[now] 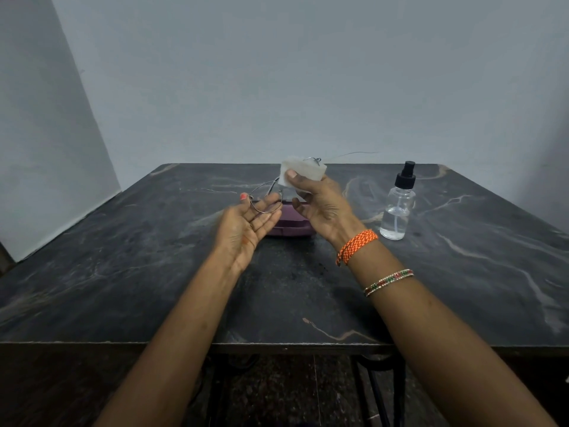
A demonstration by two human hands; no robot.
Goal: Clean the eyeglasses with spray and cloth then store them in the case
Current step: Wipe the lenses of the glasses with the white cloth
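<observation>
Wiping is the step in hand: the right hand (pixel 320 201) pinches the cloth (pixel 300 171) over one lens of the eyeglasses (pixel 267 201), held up between both sets of fingers. The left hand (pixel 246 229) cradles the other lens on relaxed, straight fingers. Next comes the second lens, I'd say, then the purple case (pixel 289 226) just beneath the fingers. The spray bottle (pixel 397 208) stands right of them on a dark marbled desk (pixel 123 272), with grey walls behind.
</observation>
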